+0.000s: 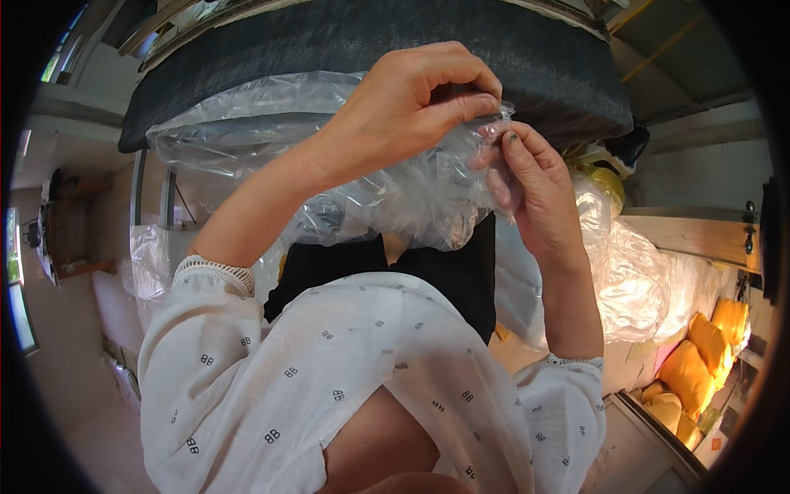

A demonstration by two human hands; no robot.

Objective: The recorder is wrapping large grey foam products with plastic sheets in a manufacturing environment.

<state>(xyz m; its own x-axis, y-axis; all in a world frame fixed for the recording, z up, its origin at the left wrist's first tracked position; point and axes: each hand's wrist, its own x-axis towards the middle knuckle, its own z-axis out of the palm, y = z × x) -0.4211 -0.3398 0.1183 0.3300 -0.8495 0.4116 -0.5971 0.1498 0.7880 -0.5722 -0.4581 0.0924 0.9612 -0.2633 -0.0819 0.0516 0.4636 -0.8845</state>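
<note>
A large sheet or bag of clear plastic film (436,198) lies bunched over the edge of the dark cloth-covered table (543,74) and hangs down over my lap. Up at its right end, my left hand (432,86) pinches a gathered bit of the film between thumb and fingers. Just to the right and slightly lower, my right hand (535,169) grips the same gathered part, with some of its fingers seen through the film. The two hands are close together, fingertips almost meeting.
More crumpled clear plastic (634,280) is heaped at the right, beside a wooden beam (691,239). Yellow-orange bundles (695,362) lie at the lower right. A metal table leg (138,189) stands at the left, with another plastic piece (150,259) near it.
</note>
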